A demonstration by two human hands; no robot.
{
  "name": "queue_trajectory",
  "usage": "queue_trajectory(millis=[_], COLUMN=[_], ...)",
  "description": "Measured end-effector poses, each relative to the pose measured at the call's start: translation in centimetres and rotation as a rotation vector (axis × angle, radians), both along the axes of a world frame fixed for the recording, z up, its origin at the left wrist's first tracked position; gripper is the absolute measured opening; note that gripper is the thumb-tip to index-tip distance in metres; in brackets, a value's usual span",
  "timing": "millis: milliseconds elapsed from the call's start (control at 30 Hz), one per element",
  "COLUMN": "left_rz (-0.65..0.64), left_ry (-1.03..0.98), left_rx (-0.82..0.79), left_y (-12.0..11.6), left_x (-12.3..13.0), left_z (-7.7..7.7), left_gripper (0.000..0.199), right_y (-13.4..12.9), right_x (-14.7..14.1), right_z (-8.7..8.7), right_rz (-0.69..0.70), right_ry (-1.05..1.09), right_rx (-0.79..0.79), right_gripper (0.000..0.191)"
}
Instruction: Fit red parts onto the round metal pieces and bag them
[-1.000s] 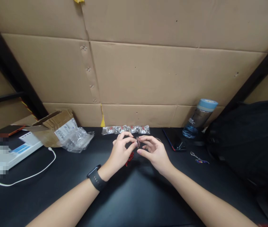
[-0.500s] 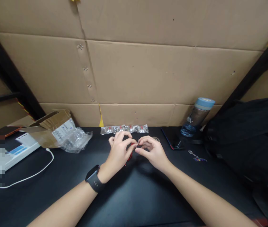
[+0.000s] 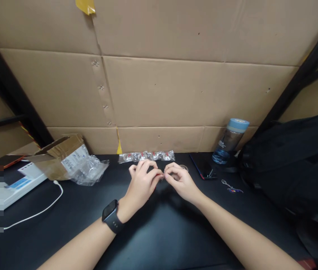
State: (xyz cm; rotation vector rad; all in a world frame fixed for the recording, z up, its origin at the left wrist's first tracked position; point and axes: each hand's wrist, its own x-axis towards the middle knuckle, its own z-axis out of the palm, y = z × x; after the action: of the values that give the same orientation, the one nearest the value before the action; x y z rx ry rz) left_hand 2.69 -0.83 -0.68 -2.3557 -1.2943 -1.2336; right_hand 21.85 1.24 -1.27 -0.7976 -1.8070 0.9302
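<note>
My left hand (image 3: pixel 144 180), with a dark watch (image 3: pixel 112 216) on its wrist, pinches a small thin piece (image 3: pixel 163 174) between thumb and fingers. Opposite it, my right hand (image 3: pixel 181 182) is closed on the same piece from the right, fingertips nearly meeting the left ones. The piece shows almost edge-on, so its kind cannot be made out. Just behind the hands lies a row of several round silvery items in clear wrappers (image 3: pixel 142 156) with red marks. A ring-shaped item (image 3: pixel 184 167) is partly hidden behind my right hand.
On the left are an opened cardboard box (image 3: pixel 54 157), crumpled clear plastic (image 3: pixel 91 170) and a white cable (image 3: pixel 39 213). Rightward lie a dark phone (image 3: pixel 203 167), a blue-lidded bottle (image 3: pixel 230 141), a small charm (image 3: pixel 233 189) and a black bag (image 3: pixel 290 165). A cardboard wall (image 3: pixel 159 93) rises behind.
The camera view has tilted up slightly. My right fingertips have closed in on the thin piece. A red thing seen beneath my left hand before is now hidden.
</note>
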Motion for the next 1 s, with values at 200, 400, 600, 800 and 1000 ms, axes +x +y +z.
queue_trajectory(millis=[200,400,600,800,1000], left_rz=[0.002,0.0,-0.013,-0.035,-0.181], left_ry=[-0.031,0.058,0.107,0.092,0.073], left_rx=[0.031,0.027,0.033,-0.004,-0.216], left_y=[0.1,-0.1,-0.2,-0.1,0.1], left_x=[-0.1,-0.5,-0.6,-0.4,-1.0], left_z=[-0.1,0.4,0.6,0.3,1.2], left_gripper=[0.01,0.014,0.016,0.015,0.033], right_y=[0.0,-0.6,-0.7,-0.2,0.4], right_x=[-0.2,0.3,0.1,0.1,0.2], right_z=[-0.2,1.3,1.2,0.1,-0.4], right_rz=[0.01,-0.077,-0.08,-0.064,-0.04], right_ry=[0.086,-0.152,-0.164,-0.067,-0.02], right_rx=[-0.114,0.12,0.1,0.028,-0.047], right_gripper=[0.021,0.012,0.011,0.01,0.008])
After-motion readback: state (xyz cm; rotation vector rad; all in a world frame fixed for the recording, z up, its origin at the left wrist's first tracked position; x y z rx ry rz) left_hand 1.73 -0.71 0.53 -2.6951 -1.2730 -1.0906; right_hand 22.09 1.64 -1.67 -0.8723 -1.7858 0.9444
